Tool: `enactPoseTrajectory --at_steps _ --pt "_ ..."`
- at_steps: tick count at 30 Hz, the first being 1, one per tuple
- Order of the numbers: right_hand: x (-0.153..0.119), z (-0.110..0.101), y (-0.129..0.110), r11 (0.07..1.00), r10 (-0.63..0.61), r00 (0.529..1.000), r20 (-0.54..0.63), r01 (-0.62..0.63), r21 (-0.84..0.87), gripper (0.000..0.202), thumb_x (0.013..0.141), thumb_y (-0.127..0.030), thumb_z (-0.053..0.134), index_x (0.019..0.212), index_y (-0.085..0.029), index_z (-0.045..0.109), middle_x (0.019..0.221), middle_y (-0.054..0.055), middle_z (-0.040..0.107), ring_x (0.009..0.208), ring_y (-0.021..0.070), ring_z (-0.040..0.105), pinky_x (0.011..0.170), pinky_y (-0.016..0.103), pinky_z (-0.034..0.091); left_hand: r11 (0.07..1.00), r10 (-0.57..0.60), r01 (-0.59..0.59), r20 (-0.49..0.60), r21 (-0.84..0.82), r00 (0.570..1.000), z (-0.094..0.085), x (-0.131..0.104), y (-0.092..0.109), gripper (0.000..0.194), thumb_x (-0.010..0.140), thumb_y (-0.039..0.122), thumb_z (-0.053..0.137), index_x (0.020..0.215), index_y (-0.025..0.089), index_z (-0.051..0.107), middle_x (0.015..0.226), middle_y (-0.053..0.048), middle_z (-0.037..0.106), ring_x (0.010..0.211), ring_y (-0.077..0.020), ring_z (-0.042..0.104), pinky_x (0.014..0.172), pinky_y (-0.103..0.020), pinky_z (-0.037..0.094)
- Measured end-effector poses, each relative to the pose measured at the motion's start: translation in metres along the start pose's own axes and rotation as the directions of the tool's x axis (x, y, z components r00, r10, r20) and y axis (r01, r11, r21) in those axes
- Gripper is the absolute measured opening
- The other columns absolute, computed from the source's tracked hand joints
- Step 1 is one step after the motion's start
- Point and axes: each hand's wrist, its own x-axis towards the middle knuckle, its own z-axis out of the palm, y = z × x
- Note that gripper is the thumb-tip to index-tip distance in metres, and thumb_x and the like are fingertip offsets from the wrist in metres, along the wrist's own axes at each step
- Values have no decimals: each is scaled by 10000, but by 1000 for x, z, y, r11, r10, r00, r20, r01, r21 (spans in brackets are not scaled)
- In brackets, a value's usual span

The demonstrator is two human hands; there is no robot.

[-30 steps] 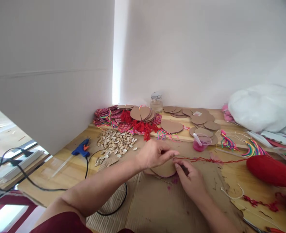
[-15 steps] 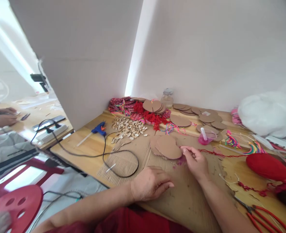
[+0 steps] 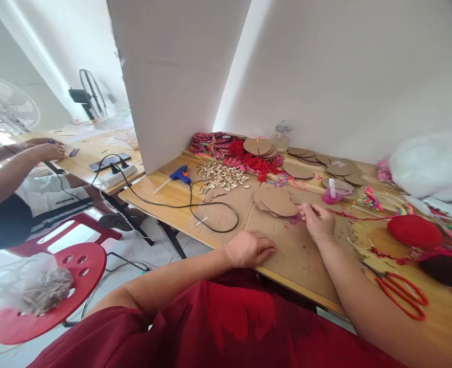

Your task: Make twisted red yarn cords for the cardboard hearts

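Observation:
My left hand [image 3: 251,249] rests on the table's near edge, fingers loosely curled together, with nothing visible in it. Farther right, my right hand [image 3: 319,223] has thumb and forefinger pinched beside the right edge of a cardboard heart shape [image 3: 281,202]. Whatever lies between those fingertips is too small to make out. The heart lies on another cardboard piece, on a large corrugated cardboard sheet [image 3: 287,250]. A purple-pink stain [image 3: 293,221] shows just below the heart. Red yarn [image 3: 358,216] runs rightward from behind my right hand.
Shell-like pale pieces [image 3: 223,175], a blue glue gun [image 3: 181,175] and its looping cord lie left. Cardboard discs [image 3: 258,146], a glass jar [image 3: 281,134] and a pink cup [image 3: 333,194] stand behind. Red-handled scissors [image 3: 402,296] lie right. A co-worker's hands [image 3: 47,151] are far left.
The view has shifted left and downward, showing more of the floor, stool and co-worker's table. My right fingertips sit slightly off the heart's edge; my left hand stays at the table edge.

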Motion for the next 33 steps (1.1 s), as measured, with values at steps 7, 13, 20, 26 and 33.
enactPoseTrajectory --at_steps 7,13,20,26,33 --pt "1 -2 4 1000 7 1000 23 -6 -23 333 981 -438 576 874 -132 652 762 -2 662 630 115 623 630 276 541 999 0 -3 -60 -36 998 0 -1 2 245 977 291 476 991 193 701 904 -69 731 865 -189 673 822 -300 514" --pt "-5 -4 1 989 -33 999 4 33 -146 317 969 -435 591 868 -142 660 790 5 662 704 138 631 716 318 542 986 -121 96 -186 -139 975 -2 3 -5 256 988 256 441 1102 205 664 1017 -64 733 926 -161 682 860 -276 530" --pt "-13 -5 -5 913 -212 975 73 224 -341 361 877 -487 648 1093 -198 653 1100 60 695 1036 218 623 944 379 482 895 -445 442 -200 -63 873 -29 61 -57 1077 624 458 833 1501 167 279 1501 -202 402 1433 -372 332 1165 -501 304" --pt "-15 -3 -5 841 -296 927 229 367 -398 613 729 -551 747 1223 -217 608 1204 115 660 1154 327 544 1006 494 416 866 -499 499 -18 -18 866 -35 99 -75 1269 474 480 894 1525 250 222 1544 -201 359 1434 -419 325 1120 -494 337" --pt "-7 -5 3 853 -333 905 264 408 -326 508 771 -406 686 1218 -178 605 1176 129 687 1131 315 573 1003 517 414 847 -532 532 -15 4 847 -29 108 -66 1228 516 539 866 1522 201 250 1445 -208 481 1377 -387 418 1072 -442 393"
